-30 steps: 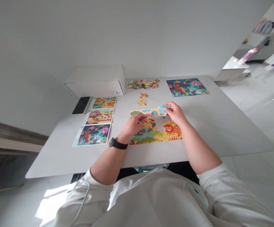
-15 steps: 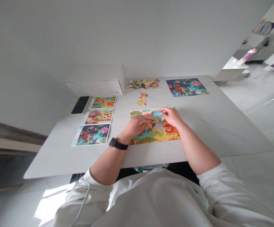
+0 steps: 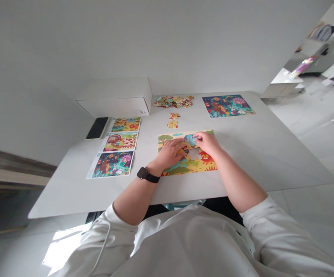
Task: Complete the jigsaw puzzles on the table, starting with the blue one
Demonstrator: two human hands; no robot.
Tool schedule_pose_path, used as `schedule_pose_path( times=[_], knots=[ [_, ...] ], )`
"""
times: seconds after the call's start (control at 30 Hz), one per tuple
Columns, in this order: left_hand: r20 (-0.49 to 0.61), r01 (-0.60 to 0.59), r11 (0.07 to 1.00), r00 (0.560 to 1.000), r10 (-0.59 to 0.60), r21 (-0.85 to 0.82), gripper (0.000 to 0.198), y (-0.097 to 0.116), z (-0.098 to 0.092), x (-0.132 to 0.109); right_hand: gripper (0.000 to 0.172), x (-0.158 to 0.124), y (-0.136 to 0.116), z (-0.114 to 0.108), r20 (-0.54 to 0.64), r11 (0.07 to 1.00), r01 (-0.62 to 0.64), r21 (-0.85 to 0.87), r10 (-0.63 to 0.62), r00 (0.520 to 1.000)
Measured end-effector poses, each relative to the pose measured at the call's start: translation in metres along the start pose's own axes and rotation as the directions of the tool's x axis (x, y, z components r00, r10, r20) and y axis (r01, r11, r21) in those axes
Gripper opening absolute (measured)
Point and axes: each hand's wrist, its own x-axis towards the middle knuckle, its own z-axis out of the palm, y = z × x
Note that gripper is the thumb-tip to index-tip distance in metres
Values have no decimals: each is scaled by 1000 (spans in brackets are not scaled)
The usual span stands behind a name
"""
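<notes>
A partly assembled jigsaw puzzle (image 3: 188,167) with jungle animals lies in front of me, with a gap near its middle beside the red lion. My left hand (image 3: 170,154), with a black watch on its wrist, rests flat on the puzzle's left half, fingers stretched out. Over the upper right part, my right hand (image 3: 208,142) has thumb and fingers pinched on a blue puzzle piece (image 3: 195,137) at the elephant; the fingers partly hide it. Beyond the puzzle sit a few loose joined pieces (image 3: 173,124).
A heap of puzzle pieces (image 3: 174,101) lies at the wall beside a white box (image 3: 112,105). To the left are a reference sheet (image 3: 120,141) with three pictures and a phone (image 3: 97,128). A finished-looking dark blue puzzle (image 3: 227,106) lies at the back right of the white table (image 3: 270,154).
My left hand has slid slightly right and flattened further over the puzzle. My right hand has shifted a little left, still pinching at the elephant.
</notes>
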Motion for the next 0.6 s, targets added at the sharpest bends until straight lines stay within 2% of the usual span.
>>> schedule_pose_path(
  times=[0.37, 0.6],
  knots=[
    [7, 62, 993, 998, -63, 98, 45, 10, 6, 3, 25, 0, -2, 0, -13, 984, 110, -139, -113, 993],
    [-2, 59, 994, 998, -59, 93, 44, 10, 8, 3, 25, -3, -1, 0, -13, 977, 92, -194, -96, 995]
  ],
)
